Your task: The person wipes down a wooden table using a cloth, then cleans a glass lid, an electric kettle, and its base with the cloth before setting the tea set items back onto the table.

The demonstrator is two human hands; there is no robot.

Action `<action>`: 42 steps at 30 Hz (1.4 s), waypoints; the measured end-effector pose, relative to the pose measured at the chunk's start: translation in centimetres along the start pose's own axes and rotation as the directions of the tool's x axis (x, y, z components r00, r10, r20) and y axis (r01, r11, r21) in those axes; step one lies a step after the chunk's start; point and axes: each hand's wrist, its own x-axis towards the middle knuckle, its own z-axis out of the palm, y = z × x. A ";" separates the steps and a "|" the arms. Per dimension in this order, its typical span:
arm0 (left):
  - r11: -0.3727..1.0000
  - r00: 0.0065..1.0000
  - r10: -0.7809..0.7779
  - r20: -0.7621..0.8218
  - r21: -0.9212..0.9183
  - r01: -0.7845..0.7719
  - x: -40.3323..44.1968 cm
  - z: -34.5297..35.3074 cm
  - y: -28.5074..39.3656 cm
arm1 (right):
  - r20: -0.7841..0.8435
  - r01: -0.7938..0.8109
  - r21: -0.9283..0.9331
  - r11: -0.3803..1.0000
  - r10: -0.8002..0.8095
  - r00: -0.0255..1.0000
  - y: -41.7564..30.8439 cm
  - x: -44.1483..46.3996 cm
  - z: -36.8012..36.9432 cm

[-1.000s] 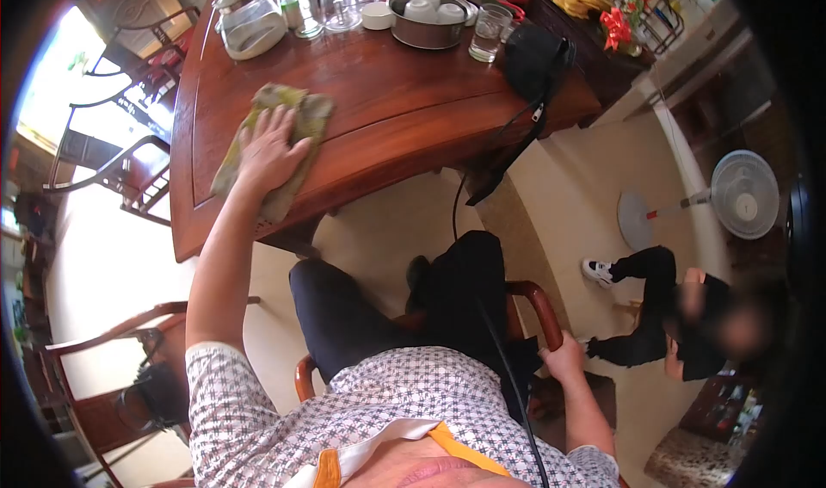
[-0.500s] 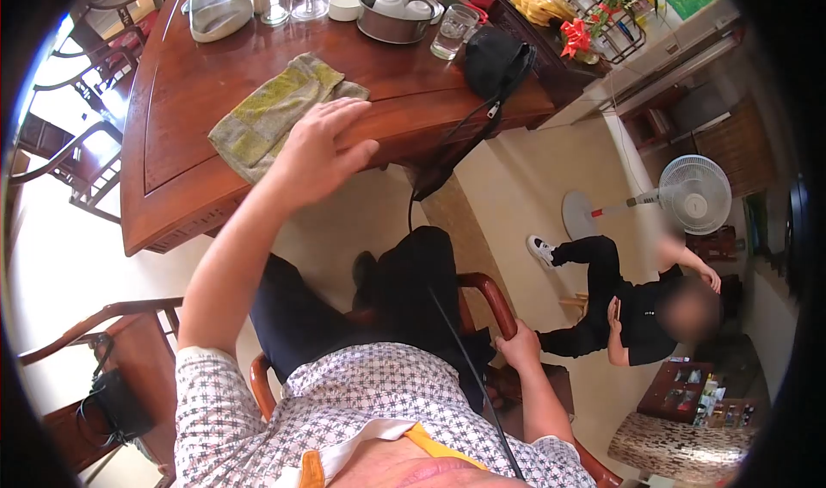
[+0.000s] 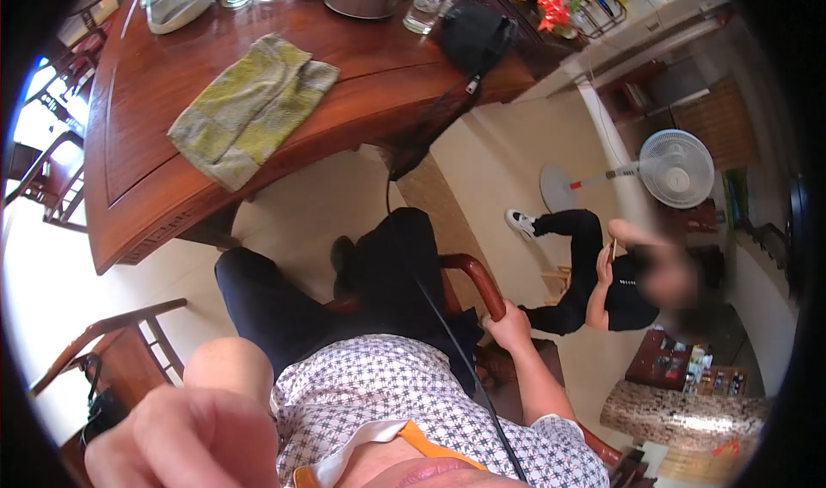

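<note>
My left hand (image 3: 185, 441) is raised close to the camera at the lower left, its fingers curled in and partly cut off by the frame edge. Nothing shows in it. My right hand (image 3: 508, 326) is wrapped round the end of the wooden chair armrest (image 3: 477, 281). A folded yellow-green and grey cloth (image 3: 254, 109) lies on the dark red wooden table (image 3: 129, 169), its near corner hanging over the front edge. Neither hand touches the cloth.
A glass of water (image 3: 428, 8), a metal bowl with white cups (image 3: 361, 2), a glass pot (image 3: 176, 2) and a black bag (image 3: 475, 36) stand on the table. A person (image 3: 632, 290) sits to the right near a fan (image 3: 677, 169). A wooden chair (image 3: 129, 350) is at left.
My left hand has lifted away from over the cloth and come back towards my face, its fingers now curled. The seated person's arm has shifted towards the phone. My right hand stays on the armrest.
</note>
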 end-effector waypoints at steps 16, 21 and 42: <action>0.719 0.566 -0.585 -0.582 -0.694 0.029 2.1 7.6 0.0 | 0.001 0.015 0.000 1.000 -0.015 1.000 0.6 -0.2 0.2; 0.666 0.645 -0.634 -0.427 -0.725 0.175 2.8 6.7 -1.0 | 0.007 0.017 0.010 1.000 -0.017 1.000 0.3 0.3 -0.1; 0.882 0.958 -0.248 -0.144 0.375 0.284 -3.0 -2.7 -4.8 | 0.022 -0.022 0.011 1.000 0.022 1.000 0.1 -0.1 -0.6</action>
